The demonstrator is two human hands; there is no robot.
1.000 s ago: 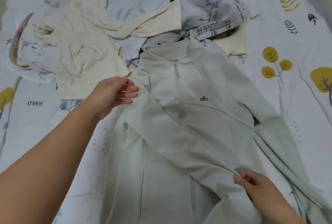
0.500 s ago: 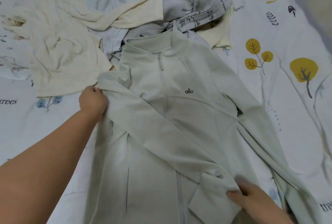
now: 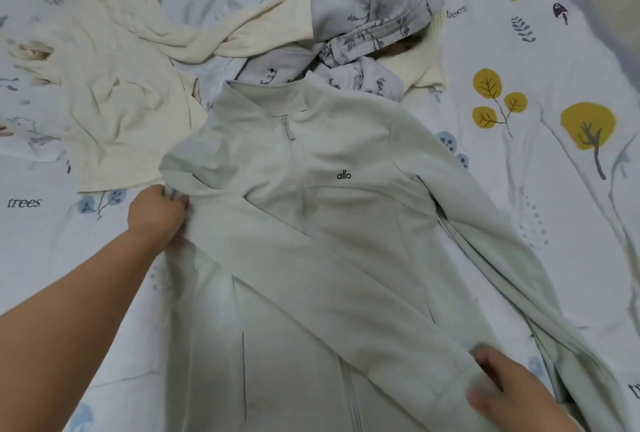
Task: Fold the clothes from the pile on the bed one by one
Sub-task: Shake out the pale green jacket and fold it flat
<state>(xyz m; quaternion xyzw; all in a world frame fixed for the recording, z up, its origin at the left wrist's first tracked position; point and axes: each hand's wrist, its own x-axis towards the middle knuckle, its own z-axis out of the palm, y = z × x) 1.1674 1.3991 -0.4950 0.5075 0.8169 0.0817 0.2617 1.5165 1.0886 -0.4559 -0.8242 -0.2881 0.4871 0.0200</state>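
We read "allo" in small black letters on the chest of the pale green zip jacket (image 3: 346,224), to the right of its zipper as we look down at it. On the printed bedsheet (image 3: 519,189) we read "trees" in dark italic letters at the left edge, beside a small blue leaf print. Near the top right, beside the grey floral garment (image 3: 374,6), the same sheet shows "ees", with the start of the word hidden. At the right edge, low down, we see cut-off letters we cannot read.
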